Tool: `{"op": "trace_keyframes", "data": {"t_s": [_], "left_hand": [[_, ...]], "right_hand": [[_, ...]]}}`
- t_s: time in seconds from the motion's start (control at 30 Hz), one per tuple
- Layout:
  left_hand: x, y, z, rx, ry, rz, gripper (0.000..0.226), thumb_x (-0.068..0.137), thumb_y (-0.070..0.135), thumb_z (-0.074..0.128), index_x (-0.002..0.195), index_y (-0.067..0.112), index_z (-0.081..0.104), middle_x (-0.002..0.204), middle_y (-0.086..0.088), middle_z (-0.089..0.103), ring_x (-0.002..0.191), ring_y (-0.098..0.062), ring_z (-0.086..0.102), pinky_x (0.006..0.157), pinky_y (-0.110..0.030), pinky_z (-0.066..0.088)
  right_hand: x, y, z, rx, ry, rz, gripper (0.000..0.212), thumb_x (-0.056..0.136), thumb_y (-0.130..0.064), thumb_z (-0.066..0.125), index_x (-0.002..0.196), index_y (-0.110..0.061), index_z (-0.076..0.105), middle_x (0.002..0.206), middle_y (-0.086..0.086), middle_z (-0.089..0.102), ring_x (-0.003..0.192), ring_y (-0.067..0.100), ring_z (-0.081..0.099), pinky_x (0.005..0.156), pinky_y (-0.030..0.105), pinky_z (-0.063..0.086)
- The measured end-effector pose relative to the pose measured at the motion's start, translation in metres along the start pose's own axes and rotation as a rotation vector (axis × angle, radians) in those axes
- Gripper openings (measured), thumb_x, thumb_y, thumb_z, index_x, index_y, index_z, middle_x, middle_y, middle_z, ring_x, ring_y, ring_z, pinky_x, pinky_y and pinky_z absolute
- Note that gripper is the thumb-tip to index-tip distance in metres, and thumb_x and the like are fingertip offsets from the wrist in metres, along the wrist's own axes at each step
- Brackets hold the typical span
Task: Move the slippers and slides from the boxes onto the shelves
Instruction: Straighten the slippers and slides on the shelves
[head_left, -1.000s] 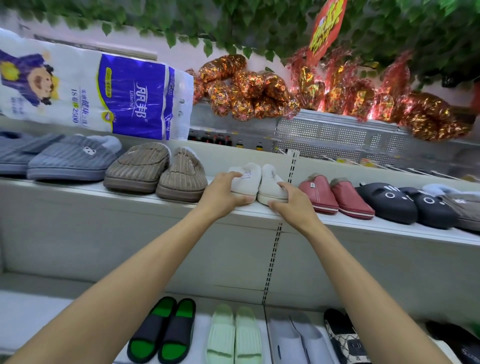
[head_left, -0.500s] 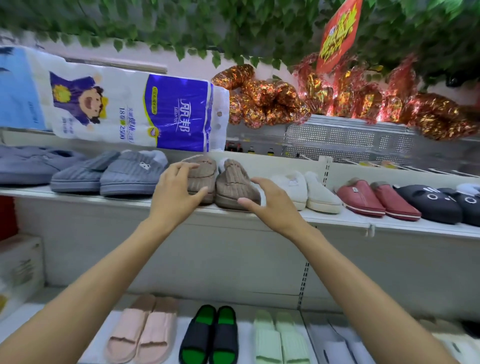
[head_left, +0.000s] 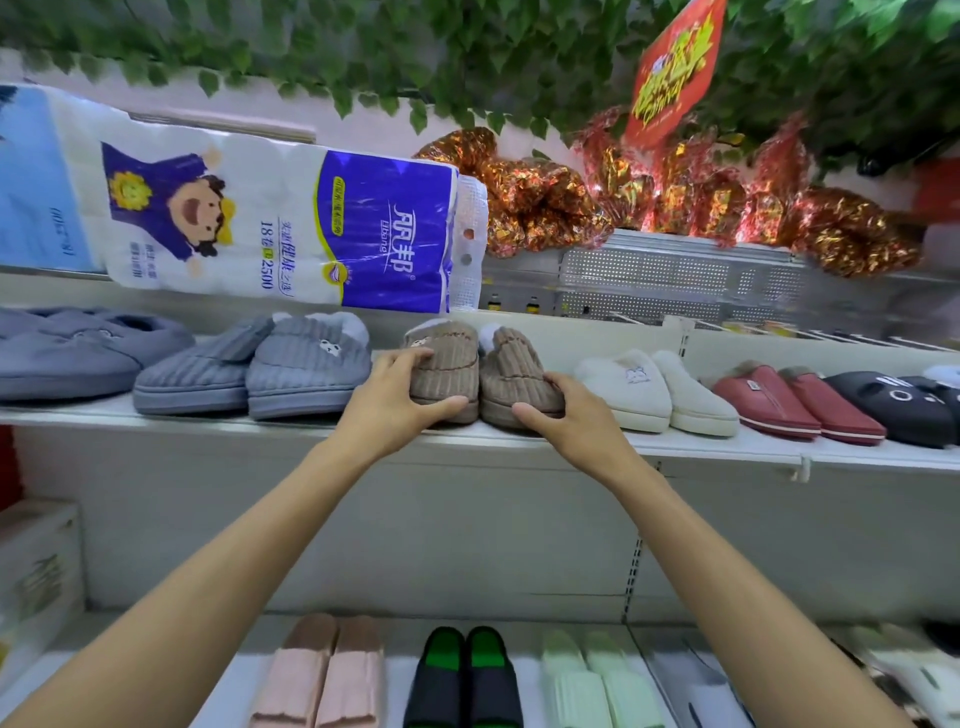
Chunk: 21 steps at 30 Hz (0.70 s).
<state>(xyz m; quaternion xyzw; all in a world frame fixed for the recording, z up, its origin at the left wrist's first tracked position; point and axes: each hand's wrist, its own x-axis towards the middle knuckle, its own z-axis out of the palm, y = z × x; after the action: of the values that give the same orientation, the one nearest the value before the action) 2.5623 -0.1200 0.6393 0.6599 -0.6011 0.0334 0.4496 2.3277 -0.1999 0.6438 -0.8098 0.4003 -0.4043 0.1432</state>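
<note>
A pair of brown ribbed slippers stands on the white upper shelf. My left hand grips the left brown slipper, thumb at its toe and fingers over its top. My right hand grips the toe of the right brown slipper. On the same shelf stand grey ribbed slippers, blue-grey slippers, white slippers, red slippers and black slippers. The lower shelf holds pink slides, black-and-green slides and pale green slides.
A large pack of toilet paper lies above the slippers, beside shiny red-gold wrapped bundles. Green leaves and a red sign hang overhead. A cardboard box stands at the lower left.
The view and both hands shifted left from the white slippers to the brown pair. Both hands, open and reaching half a second ago, have closed on the brown slippers.
</note>
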Motion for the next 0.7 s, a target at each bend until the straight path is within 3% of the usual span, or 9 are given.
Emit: {"op": "trace_keyframes", "data": {"t_s": [0.3,0.57,0.7], "left_hand": [[-0.005,-0.009,0.006,-0.059,0.106,0.094,0.071,0.074,0.058,0.078,0.135,0.030,0.054,0.134,0.006,0.049,0.122,-0.011,0.054,0.102,-0.028,0.042],[-0.003,-0.007,0.009,-0.053,0.067,0.114,0.069,0.079,0.060,0.073,0.137,0.028,0.055,0.141,0.004,0.049,0.129,-0.011,0.049,0.108,-0.027,0.037],[-0.013,-0.002,0.008,-0.039,0.175,0.225,0.047,0.081,0.047,0.078,0.121,0.023,0.069,0.132,0.008,0.059,0.124,-0.008,0.054,0.105,-0.025,0.042]], "right_hand": [[-0.009,-0.001,0.007,-0.019,0.066,0.022,0.067,0.080,-0.058,0.070,0.135,-0.021,0.055,0.123,-0.002,0.065,0.111,0.016,0.060,0.096,0.036,0.049],[-0.013,-0.006,0.003,-0.006,0.059,0.018,0.066,0.084,-0.052,0.071,0.137,-0.017,0.054,0.126,0.000,0.063,0.112,0.015,0.059,0.094,0.029,0.046],[-0.014,-0.005,0.005,-0.018,0.077,-0.017,0.065,0.085,-0.050,0.071,0.138,-0.015,0.054,0.129,0.002,0.062,0.116,0.018,0.057,0.100,0.034,0.047]]}}
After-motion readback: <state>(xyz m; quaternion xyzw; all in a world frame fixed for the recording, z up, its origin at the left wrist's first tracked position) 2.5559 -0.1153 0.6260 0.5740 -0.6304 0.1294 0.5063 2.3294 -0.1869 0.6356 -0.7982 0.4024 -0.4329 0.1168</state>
